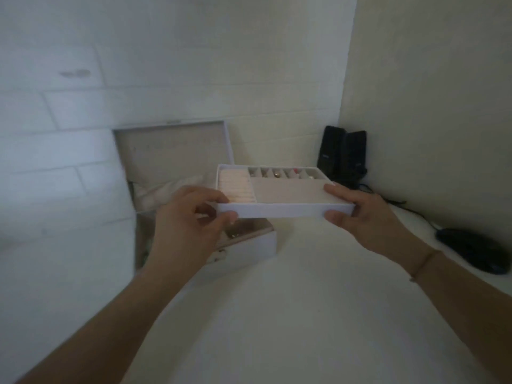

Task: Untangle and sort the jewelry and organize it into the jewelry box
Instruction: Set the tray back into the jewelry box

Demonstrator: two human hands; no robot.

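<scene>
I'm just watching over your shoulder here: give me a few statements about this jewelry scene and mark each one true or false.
1. Both hands hold the tray, the left hand at one end and the right hand at the other. True.
2. The jewelry box has its lid shut. False: the lid stands open.
3. The tray rests flat on the table. False: it is held up in the air.
4. A bracelet is on the right wrist. True.
5. A dark computer mouse lies at the right. True.
</scene>
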